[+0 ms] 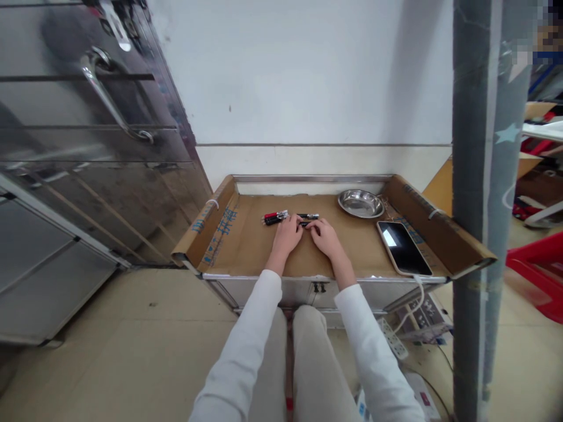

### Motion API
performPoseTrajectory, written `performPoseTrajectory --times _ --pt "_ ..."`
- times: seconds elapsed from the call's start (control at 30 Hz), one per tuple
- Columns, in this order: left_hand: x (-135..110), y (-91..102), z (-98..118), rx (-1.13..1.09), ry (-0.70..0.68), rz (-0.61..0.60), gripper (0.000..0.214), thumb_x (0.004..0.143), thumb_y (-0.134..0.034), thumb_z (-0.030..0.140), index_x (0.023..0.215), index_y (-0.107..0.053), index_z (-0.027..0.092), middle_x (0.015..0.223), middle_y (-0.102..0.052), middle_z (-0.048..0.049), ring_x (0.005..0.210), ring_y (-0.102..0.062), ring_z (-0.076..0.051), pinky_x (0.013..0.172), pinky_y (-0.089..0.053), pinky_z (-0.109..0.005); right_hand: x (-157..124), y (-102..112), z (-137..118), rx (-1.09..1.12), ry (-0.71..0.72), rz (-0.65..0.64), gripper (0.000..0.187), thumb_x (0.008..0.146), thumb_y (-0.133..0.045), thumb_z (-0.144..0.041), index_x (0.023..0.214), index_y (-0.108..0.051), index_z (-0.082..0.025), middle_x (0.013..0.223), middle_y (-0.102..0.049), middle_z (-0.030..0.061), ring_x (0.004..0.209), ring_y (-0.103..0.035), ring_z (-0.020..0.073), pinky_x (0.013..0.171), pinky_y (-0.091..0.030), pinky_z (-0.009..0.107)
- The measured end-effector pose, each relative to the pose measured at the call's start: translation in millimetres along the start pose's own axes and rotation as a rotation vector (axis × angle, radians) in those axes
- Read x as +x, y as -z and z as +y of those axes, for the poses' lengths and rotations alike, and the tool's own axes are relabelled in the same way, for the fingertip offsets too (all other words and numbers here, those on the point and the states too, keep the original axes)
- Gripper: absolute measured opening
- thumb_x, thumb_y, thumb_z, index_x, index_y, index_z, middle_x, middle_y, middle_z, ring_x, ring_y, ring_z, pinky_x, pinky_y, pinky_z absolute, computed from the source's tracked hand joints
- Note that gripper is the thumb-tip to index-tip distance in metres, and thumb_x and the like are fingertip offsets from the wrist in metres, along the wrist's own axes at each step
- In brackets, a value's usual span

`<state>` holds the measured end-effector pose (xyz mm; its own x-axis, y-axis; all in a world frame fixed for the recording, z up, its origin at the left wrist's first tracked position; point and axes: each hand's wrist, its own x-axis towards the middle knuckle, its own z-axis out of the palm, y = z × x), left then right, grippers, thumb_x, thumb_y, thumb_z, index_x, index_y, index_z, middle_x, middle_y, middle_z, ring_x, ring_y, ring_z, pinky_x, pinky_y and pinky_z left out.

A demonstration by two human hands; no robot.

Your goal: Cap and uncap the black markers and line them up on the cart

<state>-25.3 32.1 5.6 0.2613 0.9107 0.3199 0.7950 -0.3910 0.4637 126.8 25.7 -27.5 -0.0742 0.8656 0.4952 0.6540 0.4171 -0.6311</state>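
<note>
Since the dark pen (303, 223) is lying flat on the cardboard liner (246, 246) near the middle of the bench (264, 284), a bit toward the far edge, both hands can come at it from either end, which is probably why it's parked right between them. Left hand (287, 234) and right hand (324, 235) rest palm-down with their fingertips meeting at the pen. As for the grip: fingers on both sides are curled in narrow and touching it, but honestly it's too small to tell if either hand is actually pinching it or just resting on it. Just beyond the left hand there's a bundle of pens (275, 217), red and black, and another black pen (308, 215) lies just past the fingertips, all within easy reach. Further out, a steel bowl (360, 203) sits toward the far right corner, and a phone (403, 247) lies face-up along the right edge with a white cable (417, 293) running off the near edge.
</note>
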Motion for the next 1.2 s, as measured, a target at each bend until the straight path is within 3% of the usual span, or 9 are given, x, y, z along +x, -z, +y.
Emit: performPoseTrajectory --times 0.8,1.2 --pt "1.2 -0.5 0.2 -0.025 0.001 0.003 0.019 0.087 -0.048 0.011 0.103 -0.055 0.018 0.104 -0.063 -0.0083 0.100 -0.060 -0.021 0.094 -0.043 -0.037 -1.8 3.2 -4.8 -0.031 -0.006 -0.015 0.025 0.086 -0.043 -0.015 0.088 -0.067 -0.019 0.091 -0.061 0.0074 0.092 -0.058 0.0209 0.089 -0.045 0.034" --pt "6.3 -4.0 -2.5 -0.039 -0.011 0.005 0.020 0.086 -0.050 0.013 0.104 -0.055 0.019 0.099 -0.062 -0.0066 0.094 -0.060 -0.021 0.089 -0.045 -0.037 0.8 2.4 -5.8 -0.064 -0.050 -0.028 0.025 0.086 -0.044 -0.015 0.091 -0.068 -0.019 0.092 -0.059 0.0064 0.081 -0.057 0.0179 0.082 -0.045 0.031"
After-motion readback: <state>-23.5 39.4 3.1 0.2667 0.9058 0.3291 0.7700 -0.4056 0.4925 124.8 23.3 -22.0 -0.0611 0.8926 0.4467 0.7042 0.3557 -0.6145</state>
